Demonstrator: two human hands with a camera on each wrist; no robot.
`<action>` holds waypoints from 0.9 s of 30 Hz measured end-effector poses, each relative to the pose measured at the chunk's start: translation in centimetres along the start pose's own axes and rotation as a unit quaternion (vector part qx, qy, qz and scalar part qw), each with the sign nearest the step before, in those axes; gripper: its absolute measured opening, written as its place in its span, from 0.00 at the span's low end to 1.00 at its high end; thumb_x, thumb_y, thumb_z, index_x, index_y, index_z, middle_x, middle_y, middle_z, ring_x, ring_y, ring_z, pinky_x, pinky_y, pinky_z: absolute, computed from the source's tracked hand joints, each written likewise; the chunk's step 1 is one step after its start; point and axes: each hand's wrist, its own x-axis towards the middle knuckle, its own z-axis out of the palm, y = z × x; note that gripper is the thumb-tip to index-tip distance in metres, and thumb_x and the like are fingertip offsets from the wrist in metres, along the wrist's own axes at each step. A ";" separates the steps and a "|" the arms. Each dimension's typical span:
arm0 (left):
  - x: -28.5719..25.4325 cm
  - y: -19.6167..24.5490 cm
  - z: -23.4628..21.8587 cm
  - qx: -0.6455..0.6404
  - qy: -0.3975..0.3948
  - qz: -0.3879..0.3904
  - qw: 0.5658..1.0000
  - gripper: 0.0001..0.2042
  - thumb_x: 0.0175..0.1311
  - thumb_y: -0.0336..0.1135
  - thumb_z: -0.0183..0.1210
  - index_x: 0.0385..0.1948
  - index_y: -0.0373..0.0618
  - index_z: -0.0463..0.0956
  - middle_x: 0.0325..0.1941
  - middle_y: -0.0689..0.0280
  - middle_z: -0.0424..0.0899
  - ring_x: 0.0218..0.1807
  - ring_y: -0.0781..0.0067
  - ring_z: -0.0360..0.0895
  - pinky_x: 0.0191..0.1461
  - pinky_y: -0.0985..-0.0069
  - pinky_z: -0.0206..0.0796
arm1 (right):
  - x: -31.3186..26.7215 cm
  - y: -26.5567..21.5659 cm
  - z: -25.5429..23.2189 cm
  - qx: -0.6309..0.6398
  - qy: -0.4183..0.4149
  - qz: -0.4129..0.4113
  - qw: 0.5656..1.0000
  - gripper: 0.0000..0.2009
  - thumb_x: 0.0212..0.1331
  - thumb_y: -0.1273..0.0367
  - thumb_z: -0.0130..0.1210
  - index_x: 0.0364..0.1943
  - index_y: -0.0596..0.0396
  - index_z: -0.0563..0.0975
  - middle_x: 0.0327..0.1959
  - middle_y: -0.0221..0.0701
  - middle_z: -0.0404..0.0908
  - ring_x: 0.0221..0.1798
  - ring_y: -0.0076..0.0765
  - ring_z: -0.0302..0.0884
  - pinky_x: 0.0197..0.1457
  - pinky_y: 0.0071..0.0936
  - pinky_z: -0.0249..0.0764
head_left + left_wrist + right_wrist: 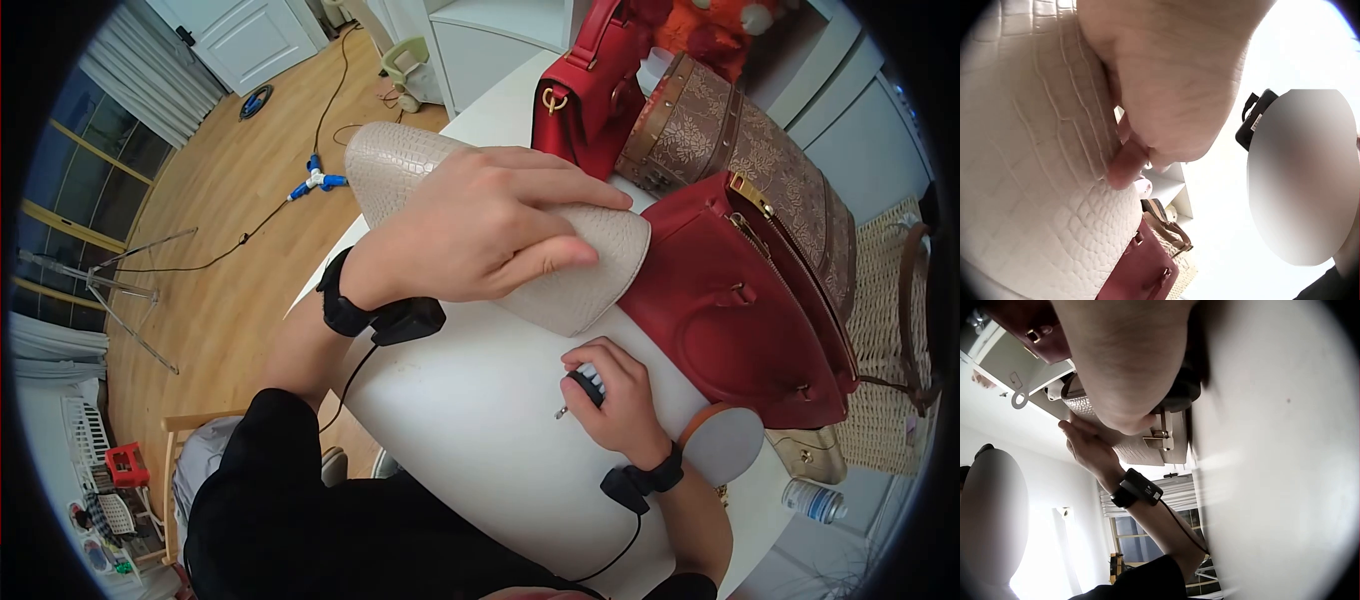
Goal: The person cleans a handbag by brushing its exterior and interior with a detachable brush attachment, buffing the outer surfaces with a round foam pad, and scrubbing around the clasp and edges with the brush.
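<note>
A beige handbag (590, 295) with a crocodile-skin pattern stands on the white table (440, 400). My left hand (490, 215) rests across its top, fingers stretched toward the red bags and thumb apart. The left wrist view shows the embossed leather (1041, 125) close beside the palm. Low over the table in front of the bag, my right hand (625, 400) grips a small black object (587, 387) with a white ridged side; I cannot tell what kind it is. In the right wrist view, a metal clasp (1159, 442) shows on the bag near that hand's fingers.
A dark red handbag (730, 300) lies right of the beige one. Behind stand a bright red handbag (580, 115) and a brown patterned case (770, 160). Near my right wrist are a round grey disc (722, 445), a gold purse (810, 455) and a can (815, 500).
</note>
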 end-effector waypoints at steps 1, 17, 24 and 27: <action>0.0 0.2 -0.2 0.020 -0.008 0.025 0.999 0.15 0.66 0.46 0.63 0.40 0.41 0.84 0.50 0.57 0.89 0.40 0.56 0.85 0.43 0.66 0.76 | 0.0 0.0 0.0 -0.003 0.000 0.000 1.000 0.11 0.54 0.74 0.66 0.41 0.58 0.80 0.37 0.36 0.82 0.35 0.42 0.83 0.40 0.34 0.79; -2.1 -2.0 2.0 0.192 0.159 0.074 0.966 0.23 0.81 0.40 0.38 0.49 0.32 0.82 0.48 0.49 0.89 0.46 0.49 0.87 0.48 0.59 0.76 | 0.1 0.0 0.0 -0.012 0.002 -0.016 1.000 0.11 0.55 0.72 0.66 0.41 0.57 0.79 0.37 0.35 0.82 0.35 0.42 0.83 0.39 0.34 0.79; -2.6 -2.8 2.1 0.220 0.181 0.058 0.957 0.23 0.76 0.43 0.42 0.45 0.38 0.86 0.44 0.56 0.89 0.43 0.54 0.85 0.49 0.61 0.74 | 0.1 -0.1 -0.1 -0.011 0.002 -0.012 1.000 0.10 0.55 0.71 0.66 0.40 0.56 0.79 0.37 0.34 0.82 0.34 0.41 0.82 0.39 0.34 0.79; -2.8 -2.5 1.9 0.233 0.176 0.047 0.955 0.21 0.71 0.37 0.42 0.46 0.37 0.86 0.43 0.55 0.88 0.43 0.54 0.85 0.50 0.60 0.74 | 0.2 -0.1 -0.1 -0.014 -0.001 -0.009 1.000 0.10 0.55 0.71 0.66 0.40 0.56 0.79 0.36 0.34 0.82 0.34 0.41 0.82 0.38 0.34 0.79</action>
